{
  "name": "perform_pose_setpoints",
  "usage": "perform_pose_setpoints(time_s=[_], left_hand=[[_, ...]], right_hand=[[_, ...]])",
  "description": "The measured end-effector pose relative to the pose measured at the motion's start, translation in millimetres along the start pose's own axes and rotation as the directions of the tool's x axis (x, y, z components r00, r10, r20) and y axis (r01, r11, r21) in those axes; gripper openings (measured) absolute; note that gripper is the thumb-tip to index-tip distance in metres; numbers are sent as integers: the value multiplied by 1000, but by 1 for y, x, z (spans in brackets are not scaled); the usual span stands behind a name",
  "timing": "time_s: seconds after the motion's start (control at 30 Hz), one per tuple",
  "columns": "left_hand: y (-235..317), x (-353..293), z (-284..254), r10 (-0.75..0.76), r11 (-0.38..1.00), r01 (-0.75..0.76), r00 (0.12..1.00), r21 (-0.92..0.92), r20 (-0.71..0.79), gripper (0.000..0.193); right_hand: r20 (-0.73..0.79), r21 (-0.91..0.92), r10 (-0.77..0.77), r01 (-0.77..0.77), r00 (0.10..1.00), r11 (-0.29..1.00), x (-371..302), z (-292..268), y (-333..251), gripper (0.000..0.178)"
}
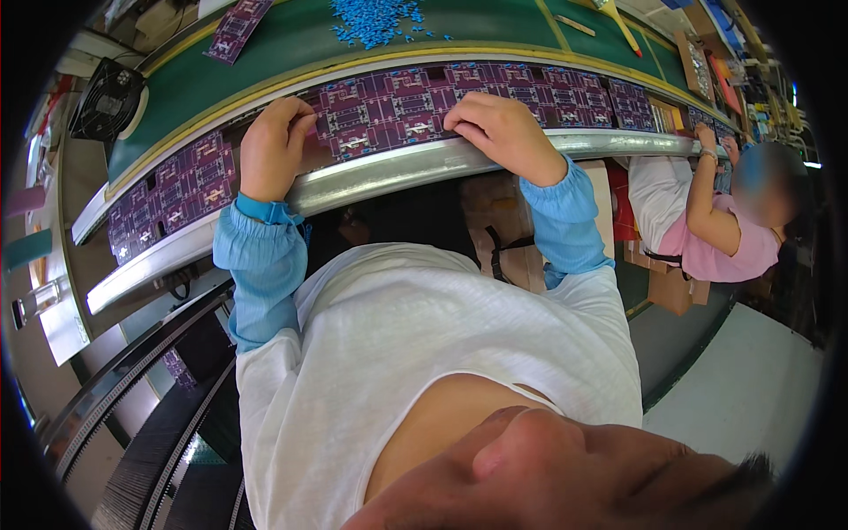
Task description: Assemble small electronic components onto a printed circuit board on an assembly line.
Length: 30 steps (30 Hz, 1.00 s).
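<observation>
A row of purple circuit boards (380,110) lies along a metal rail (389,168) in front of me. My left hand (276,148) is over the rail at the left end of the middle boards, beside a gap in the row. Its fingers are bent together against the thumb; whatever they pinch, if anything, is hidden. Further right, my right hand (508,132) reaches over the rail, with curled fingertips close to the board surface. Anything between those fingertips is too small or hidden to tell. More purple boards (172,194) sit in the rail left of my left hand.
Behind the rail runs a green work surface (283,53) with a pile of small blue parts (375,19) and a loose purple board (237,31). A black fan (108,99) stands at the left. At the right, a co-worker in pink (720,230) handles boards on the same rail.
</observation>
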<state>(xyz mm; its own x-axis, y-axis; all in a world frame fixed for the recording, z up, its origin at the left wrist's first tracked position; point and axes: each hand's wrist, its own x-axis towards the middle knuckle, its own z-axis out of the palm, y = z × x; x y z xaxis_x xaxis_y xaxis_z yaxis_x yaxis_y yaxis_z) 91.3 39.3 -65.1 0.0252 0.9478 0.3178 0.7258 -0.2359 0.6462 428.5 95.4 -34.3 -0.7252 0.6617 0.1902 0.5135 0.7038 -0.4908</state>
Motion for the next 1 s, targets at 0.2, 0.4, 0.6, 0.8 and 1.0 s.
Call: perform_pose_setpoints(time_s=[0.2,0.4,0.6,0.8,1.0], left_hand=[[-5,-4,1,-25,998,26,999,-49,22,9],[-6,-6,3,-14,999,15,999,-38,38,11],[-6,-7,2,-9,1000,10,999,-28,34,11],[-2,-3,1,-24,999,26,999,-47,34,10],[-11,-3,1,-10,1000,9,998,-19,-68,12]], right_hand=[[40,28,-95,94,995,995,15,15,-7,10],[58,24,-103,102,993,995,16,20,-5,9],[54,-28,-136,138,989,990,16,17,-11,9],[-104,-116,-109,97,989,989,21,12,-17,8],[-54,-169,-263,250,963,953,58,68,-70,10]])
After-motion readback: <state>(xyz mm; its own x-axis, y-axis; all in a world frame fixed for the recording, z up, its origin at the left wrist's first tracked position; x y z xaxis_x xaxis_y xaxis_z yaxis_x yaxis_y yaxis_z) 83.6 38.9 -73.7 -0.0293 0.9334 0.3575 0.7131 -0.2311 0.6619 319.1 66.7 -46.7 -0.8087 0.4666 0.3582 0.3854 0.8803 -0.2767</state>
